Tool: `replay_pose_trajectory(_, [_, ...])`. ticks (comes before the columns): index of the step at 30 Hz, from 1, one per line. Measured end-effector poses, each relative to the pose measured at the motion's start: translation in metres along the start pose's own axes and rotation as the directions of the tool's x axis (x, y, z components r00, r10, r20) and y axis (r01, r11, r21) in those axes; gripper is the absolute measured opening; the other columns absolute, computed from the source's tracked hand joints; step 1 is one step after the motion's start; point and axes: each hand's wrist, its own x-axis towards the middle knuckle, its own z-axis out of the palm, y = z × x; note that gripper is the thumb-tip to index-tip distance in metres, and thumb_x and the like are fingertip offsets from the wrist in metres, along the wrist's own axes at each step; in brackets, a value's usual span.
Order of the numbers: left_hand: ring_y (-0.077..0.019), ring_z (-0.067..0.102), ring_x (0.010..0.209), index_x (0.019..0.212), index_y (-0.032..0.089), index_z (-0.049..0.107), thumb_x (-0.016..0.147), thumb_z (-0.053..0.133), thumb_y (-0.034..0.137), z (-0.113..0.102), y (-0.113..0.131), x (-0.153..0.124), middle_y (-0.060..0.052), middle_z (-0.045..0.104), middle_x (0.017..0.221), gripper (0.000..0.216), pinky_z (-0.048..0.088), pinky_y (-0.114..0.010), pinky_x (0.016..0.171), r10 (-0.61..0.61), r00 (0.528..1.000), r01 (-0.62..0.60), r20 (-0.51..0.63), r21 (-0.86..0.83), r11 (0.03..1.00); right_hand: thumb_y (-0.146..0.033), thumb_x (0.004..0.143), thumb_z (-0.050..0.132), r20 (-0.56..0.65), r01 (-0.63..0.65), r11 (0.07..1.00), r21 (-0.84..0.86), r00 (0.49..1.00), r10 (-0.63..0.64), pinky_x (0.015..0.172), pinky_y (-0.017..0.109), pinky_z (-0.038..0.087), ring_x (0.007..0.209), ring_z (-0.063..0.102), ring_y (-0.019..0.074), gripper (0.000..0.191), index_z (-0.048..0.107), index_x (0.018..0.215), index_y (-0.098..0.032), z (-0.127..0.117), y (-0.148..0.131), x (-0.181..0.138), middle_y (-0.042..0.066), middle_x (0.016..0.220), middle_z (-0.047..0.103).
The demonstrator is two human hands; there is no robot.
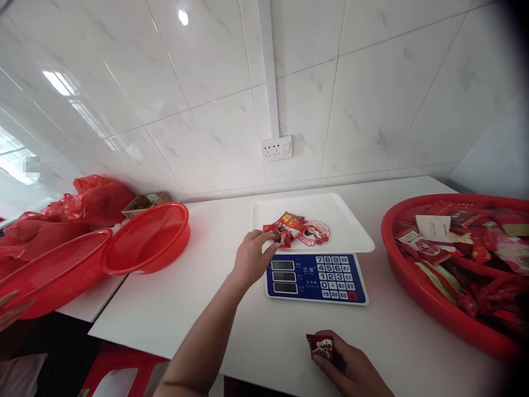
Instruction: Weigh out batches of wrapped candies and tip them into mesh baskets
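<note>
My left hand reaches over the near edge of the white scale tray. Its thumb and fingers are closed at a small red snack packet, beside larger red and yellow packets lying on the tray. Below the tray is the scale's blue keypad panel, with its displays on the left. Nearer to me, my right hand is closed around a small dark red snack packet with white lettering, above the front of the table.
A large red basket full of mixed packets stands at right. Red basins and red plastic bags are at left, near a cardboard box. Another person's hand shows at far left. A red stool stands below.
</note>
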Motion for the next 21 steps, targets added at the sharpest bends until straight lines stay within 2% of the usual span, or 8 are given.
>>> replay_pose_trajectory(3, [-0.0222, 0.051, 0.098, 0.109, 0.026, 0.058, 0.08, 0.058, 0.042, 0.005, 0.009, 0.021, -0.004, 0.057, 0.104, 0.033, 0.047, -0.032, 0.078, 0.01, 0.995, -0.028, 0.096, 0.189, 0.982, -0.048, 0.084, 0.042, 0.007, 0.007, 1.0, 0.026, 1.0, -0.007, 0.071, 0.023, 0.045, 0.077, 0.059, 0.016, 0.031, 0.057, 0.095, -0.023, -0.001, -0.001, -0.001, 0.0, 0.086, 0.065])
replay_pose_trajectory(6, [-0.0238, 0.048, 0.098, 0.103, 0.025, 0.059, 0.076, 0.061, 0.046, 0.013, 0.016, 0.032, -0.005, 0.054, 0.105, 0.034, 0.045, -0.033, 0.077, 0.036, 0.982, -0.099, 0.188, 0.337, 0.936, -0.048, 0.084, 0.042, 0.008, 0.014, 0.999, 0.029, 1.0, -0.015, 0.071, 0.022, 0.044, 0.076, 0.058, 0.0156, 0.03, 0.056, 0.095, -0.023, -0.002, -0.001, -0.002, 0.0, 0.085, 0.065])
replay_pose_trajectory(10, [-0.0224, 0.048, 0.098, 0.095, 0.023, 0.058, 0.078, 0.061, 0.038, 0.018, 0.02, 0.034, -0.004, 0.053, 0.104, 0.023, 0.044, -0.032, 0.075, 0.037, 0.977, -0.11, 0.211, 0.346, 0.932, -0.047, 0.085, 0.042, 0.002, 0.03, 0.999, 0.023, 1.0, -0.03, 0.069, 0.022, 0.044, 0.074, 0.057, 0.015, 0.029, 0.056, 0.092, -0.022, -0.002, -0.001, -0.002, 0.0, 0.082, 0.064])
replay_pose_trajectory(14, [-0.0205, 0.051, 0.089, 0.089, 0.023, 0.054, 0.079, 0.061, 0.029, 0.018, 0.021, 0.028, -0.002, 0.057, 0.092, 0.014, 0.041, -0.029, 0.067, 0.016, 0.99, -0.043, 0.143, 0.19, 0.981, -0.046, 0.084, 0.043, -0.021, 0.043, 0.999, 0.033, 0.999, -0.043, 0.066, 0.022, 0.045, 0.071, 0.058, 0.0151, 0.028, 0.057, 0.091, -0.022, -0.003, -0.003, -0.002, 0.0, 0.079, 0.065])
replay_pose_trajectory(17, [-0.0169, 0.052, 0.075, 0.083, 0.022, 0.052, 0.077, 0.062, 0.031, 0.013, 0.021, 0.021, 0.001, 0.058, 0.081, 0.014, 0.037, -0.025, 0.059, -0.069, 0.997, 0.069, 0.037, -0.009, 0.998, -0.046, 0.084, 0.043, -0.021, 0.042, 0.999, 0.025, 0.999, -0.041, 0.066, 0.022, 0.045, 0.071, 0.058, 0.0153, 0.029, 0.058, 0.091, -0.022, -0.003, -0.005, -0.002, 0.0, 0.078, 0.065])
replay_pose_trajectory(21, [-0.0107, 0.046, 0.058, 0.072, 0.021, 0.047, 0.073, 0.066, 0.035, 0.001, 0.018, 0.008, 0.006, 0.051, 0.064, 0.023, 0.033, -0.021, 0.051, -0.253, 0.966, 0.221, -0.046, -0.356, 0.908, -0.047, 0.083, 0.043, -0.034, 0.045, 0.999, 0.009, 0.998, -0.045, 0.064, 0.023, 0.045, 0.068, 0.056, 0.0148, 0.029, 0.057, 0.088, -0.022, -0.003, -0.006, -0.003, -0.001, 0.074, 0.064])
